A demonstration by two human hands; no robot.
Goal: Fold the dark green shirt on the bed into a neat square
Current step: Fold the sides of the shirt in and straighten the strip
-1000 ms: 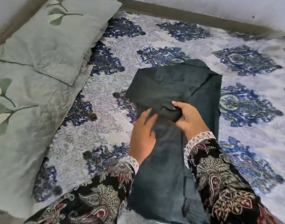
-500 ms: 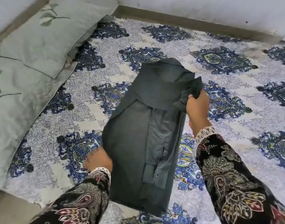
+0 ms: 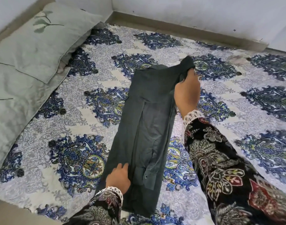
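1 dark green shirt (image 3: 144, 127), long strip. Right hand (image 3: 187, 91) pinches 1 o'clock corner; left hand (image 3: 118, 177) flat at 7 o'clock edge. Open bedspread (image 3: 236, 124) at 3 o'clock; 2 pillows (image 3: 33, 51) at 9–10 o'clock.

Scene is being lit evenly by soft, diffuse light, fairly bright; the source is not being shown. Only faint shadows are being cast, under the right hand (image 3: 187, 93) and beside the pale green leaf-print pillows (image 3: 38, 46). No glare is being picked up. The long folded dark green shirt (image 3: 144, 135) is being rendered slightly soft, and its far corner is being smeared by motion blur. Wall-base lines are being bowed by wide-angle distortion toward the edges. Compression softness is being seen throughout.
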